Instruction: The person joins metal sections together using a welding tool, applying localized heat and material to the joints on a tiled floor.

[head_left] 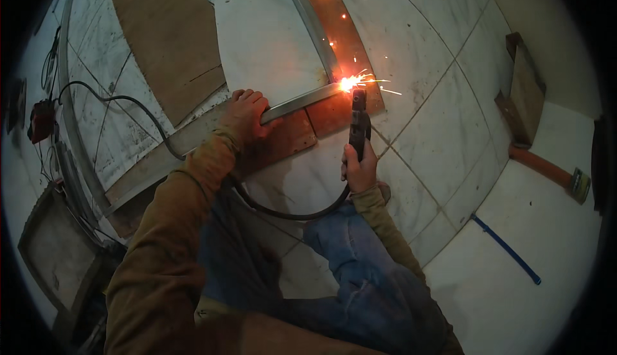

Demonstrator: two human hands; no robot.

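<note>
My right hand point(361, 165) is wrapped round a black welding electrode holder point(359, 120), which points away from me. At its far end a bright arc throws orange sparks point(350, 84) at the corner of a metal frame; the glare hides the joint and any electrode. My left hand point(246, 114) is closed over the near metal bar point(302, 99), left of the arc. Brown boards point(283, 140) lie beneath the bar. A second metal bar point(310, 21) runs away from the corner. The black cable point(289, 215) loops from the holder below my left forearm.
Marble-look tiles point(424, 66) cover the floor. A brown panel point(167, 40) lies at the far left, near a red object point(42, 122) with wires. On the right are a wooden piece point(524, 101), an orange-brown handle point(543, 165) and a blue rod point(508, 249). Sparks scatter over the far boards.
</note>
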